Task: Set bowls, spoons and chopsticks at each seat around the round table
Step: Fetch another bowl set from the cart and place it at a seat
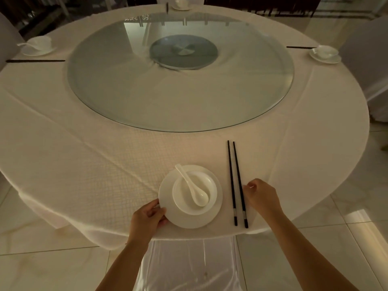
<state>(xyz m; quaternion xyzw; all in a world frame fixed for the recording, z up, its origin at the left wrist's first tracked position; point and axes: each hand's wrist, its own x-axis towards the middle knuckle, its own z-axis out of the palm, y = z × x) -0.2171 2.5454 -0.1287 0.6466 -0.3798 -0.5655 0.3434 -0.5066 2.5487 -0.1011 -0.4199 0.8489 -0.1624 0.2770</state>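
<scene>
Both forearms reach forward over a white-covered chair (189,267) to the near edge of the round table (84,164). At the left, the left hand (148,220) curls its fingers and thumb round the near-left rim of a white plate (214,208), pinching it. On that plate sits a bowl (182,203), and a white spoon (192,186) lies in the bowl, its handle pointing away to the left.

At the right, the right hand (261,196) hangs just beside a pair of black chopsticks (237,183), fingers loosely curled. Whether the fingertips touch the nearer stick I cannot tell; it grips nothing that shows. Those sticks lie side by side on the cloth between plate and hand, tips pointing toward the glass turntable (180,91).

Three more settings stand round the far rim: left bowl (39,42) with left chopsticks (35,60), far bowl (181,3), right bowl (325,51) with right chopsticks (300,47).
</scene>
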